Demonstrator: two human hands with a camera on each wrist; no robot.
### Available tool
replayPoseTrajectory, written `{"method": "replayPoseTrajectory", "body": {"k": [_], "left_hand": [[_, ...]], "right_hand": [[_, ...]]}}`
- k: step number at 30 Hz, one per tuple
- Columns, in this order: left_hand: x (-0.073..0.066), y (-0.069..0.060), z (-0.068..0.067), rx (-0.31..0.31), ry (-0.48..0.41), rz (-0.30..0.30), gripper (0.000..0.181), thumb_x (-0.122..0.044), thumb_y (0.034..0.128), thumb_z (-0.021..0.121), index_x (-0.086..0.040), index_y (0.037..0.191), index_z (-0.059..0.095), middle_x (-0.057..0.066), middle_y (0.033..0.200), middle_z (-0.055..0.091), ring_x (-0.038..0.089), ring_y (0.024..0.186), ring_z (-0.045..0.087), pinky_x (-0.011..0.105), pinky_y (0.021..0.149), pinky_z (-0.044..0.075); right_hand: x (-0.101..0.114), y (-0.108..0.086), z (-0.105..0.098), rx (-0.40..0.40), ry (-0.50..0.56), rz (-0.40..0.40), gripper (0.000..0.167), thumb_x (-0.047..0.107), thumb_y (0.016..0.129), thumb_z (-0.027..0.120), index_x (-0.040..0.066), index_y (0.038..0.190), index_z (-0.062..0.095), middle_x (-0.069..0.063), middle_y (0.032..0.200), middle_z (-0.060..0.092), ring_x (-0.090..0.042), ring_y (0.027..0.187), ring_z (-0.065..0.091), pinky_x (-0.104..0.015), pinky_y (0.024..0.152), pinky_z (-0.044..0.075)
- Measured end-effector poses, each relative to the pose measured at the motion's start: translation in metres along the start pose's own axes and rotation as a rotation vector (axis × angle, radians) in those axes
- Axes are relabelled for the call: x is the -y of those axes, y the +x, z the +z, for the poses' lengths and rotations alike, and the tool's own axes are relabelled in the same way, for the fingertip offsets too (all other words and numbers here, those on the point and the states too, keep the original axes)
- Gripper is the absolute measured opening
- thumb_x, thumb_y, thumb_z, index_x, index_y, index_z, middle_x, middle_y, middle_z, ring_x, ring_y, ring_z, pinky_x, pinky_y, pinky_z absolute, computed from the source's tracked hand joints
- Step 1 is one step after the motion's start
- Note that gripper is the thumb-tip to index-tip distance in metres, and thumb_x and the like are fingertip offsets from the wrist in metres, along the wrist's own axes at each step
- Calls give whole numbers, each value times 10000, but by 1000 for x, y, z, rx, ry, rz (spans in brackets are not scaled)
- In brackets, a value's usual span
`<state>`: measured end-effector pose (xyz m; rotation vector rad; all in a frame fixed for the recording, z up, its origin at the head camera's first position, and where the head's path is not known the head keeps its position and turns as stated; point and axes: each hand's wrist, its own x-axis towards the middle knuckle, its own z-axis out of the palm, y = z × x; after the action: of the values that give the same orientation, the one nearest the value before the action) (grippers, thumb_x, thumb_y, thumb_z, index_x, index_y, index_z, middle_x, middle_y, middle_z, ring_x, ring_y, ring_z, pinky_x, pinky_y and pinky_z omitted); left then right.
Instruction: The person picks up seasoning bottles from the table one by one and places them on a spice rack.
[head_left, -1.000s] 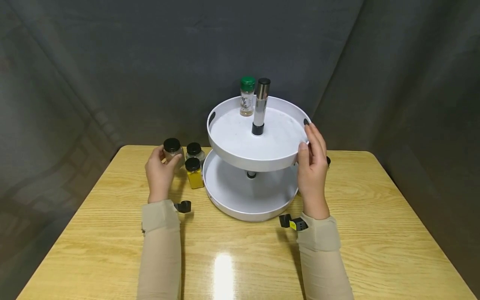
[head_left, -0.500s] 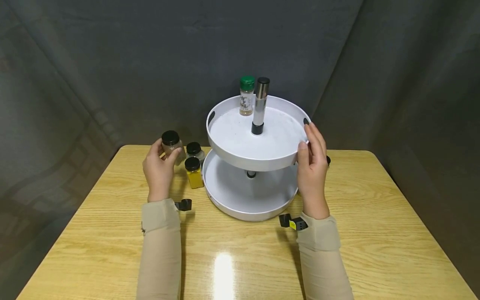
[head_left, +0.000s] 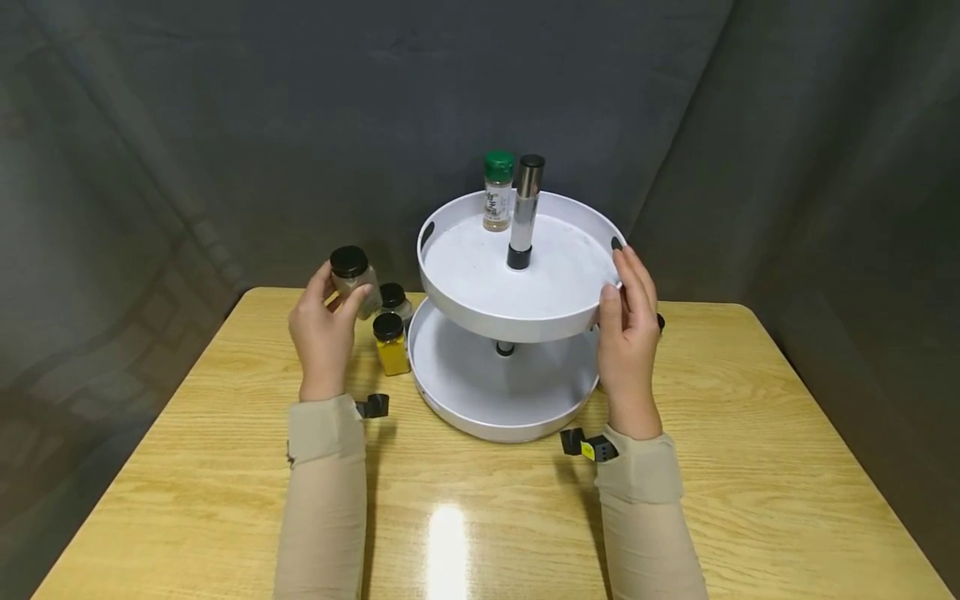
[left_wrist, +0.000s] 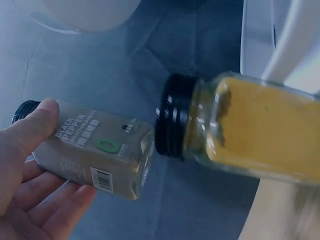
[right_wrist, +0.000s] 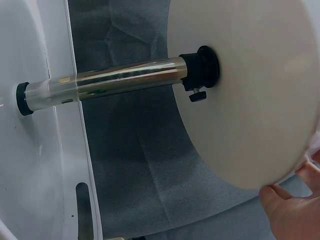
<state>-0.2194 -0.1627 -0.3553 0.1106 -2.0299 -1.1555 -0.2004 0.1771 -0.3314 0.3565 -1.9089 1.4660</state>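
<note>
My left hand [head_left: 322,337] holds a black-capped black pepper jar [head_left: 356,287] between thumb and fingers, raised above the table and slightly tilted. In the left wrist view the label of the pepper jar [left_wrist: 95,145] is readable. Close by stand a jar of yellow powder [head_left: 392,357] and another black-capped jar [head_left: 395,307], partly hidden. My right hand [head_left: 632,342] grips the right rim of the upper tier of a white two-tier tray [head_left: 517,328]. In the right wrist view its thumb touches the underside of this tier. A green-capped spice bottle [head_left: 497,200] stands on the upper tier.
A metal post [head_left: 525,212] rises through the upper tier's middle. The lower tier [head_left: 498,432] rests on the wooden table [head_left: 517,517]. Something small and black [head_left: 661,323] shows behind my right hand. A dark curtain [head_left: 300,125] hangs behind the table.
My left hand has lifted the pepper jar off the table and moved it up and slightly right. The jar now leans a little. My right hand stays at the upper rim.
</note>
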Motion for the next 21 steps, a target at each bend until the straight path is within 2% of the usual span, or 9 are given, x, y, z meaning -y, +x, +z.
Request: {"method": "replayPoseTrajectory", "body": {"k": [10,16,21], "left_hand": [[-14,-2,10,-2,18,91,570,-227,851,818,27,1325,630,208,1147,711,320,1041,703,431,900,594],[-24,8,10,-9,33,151,585,-253,847,817,21,1329,629,200,1126,715,323,986,717,427,870,600],[-34,19,8,-19,60,200,586,-260,849,814,11,1334,630,192,1121,723,311,982,722,435,842,604]], "right_hand": [[-3,-1,-2,1,-3,19,451,152,1057,495,91,1504,491,15,1580,388,-154,1438,380,-297,1186,335],[-5,-1,0,-5,2,24,451,128,1052,496,70,1499,492,-19,1585,386,-179,1440,380,-285,1178,343],[-5,0,1,-10,12,25,450,103,1042,499,67,1491,503,-18,1582,395,-165,1425,396,-229,1122,391]]}}
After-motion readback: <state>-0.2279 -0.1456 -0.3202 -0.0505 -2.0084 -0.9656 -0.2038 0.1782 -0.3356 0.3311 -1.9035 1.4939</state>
